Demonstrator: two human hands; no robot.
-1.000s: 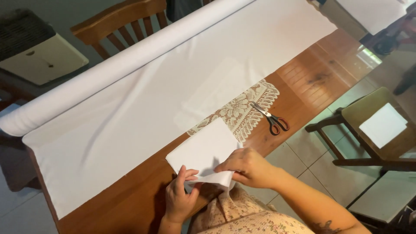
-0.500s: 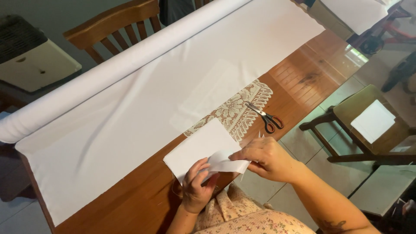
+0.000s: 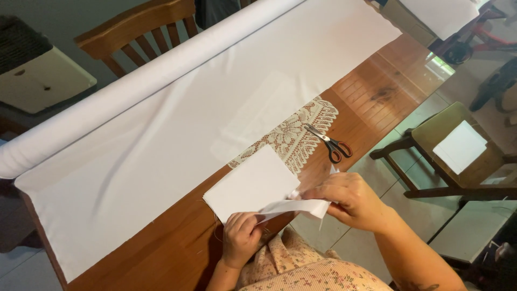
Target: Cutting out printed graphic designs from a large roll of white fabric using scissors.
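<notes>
A white fabric piece [image 3: 250,183] lies at the near edge of the wooden table [image 3: 161,253]. My left hand [image 3: 240,237] pinches its near corner against the table edge. My right hand [image 3: 353,200] grips the other end and has lifted the near edge into a folded strip [image 3: 293,206] stretched between both hands. Black-handled scissors [image 3: 329,143] lie on the table just beyond my right hand, partly on a lace doily [image 3: 299,134].
A long roll of white fabric [image 3: 134,86] is unrolled across most of the table. A wooden chair [image 3: 134,32] stands behind it. Another chair [image 3: 458,156] with a white square of cloth on its seat stands at the right on the tiled floor.
My right hand has pulled away to the right, lifting the near edge of the white piece into a stretched strip. My left hand stays at the near corner.
</notes>
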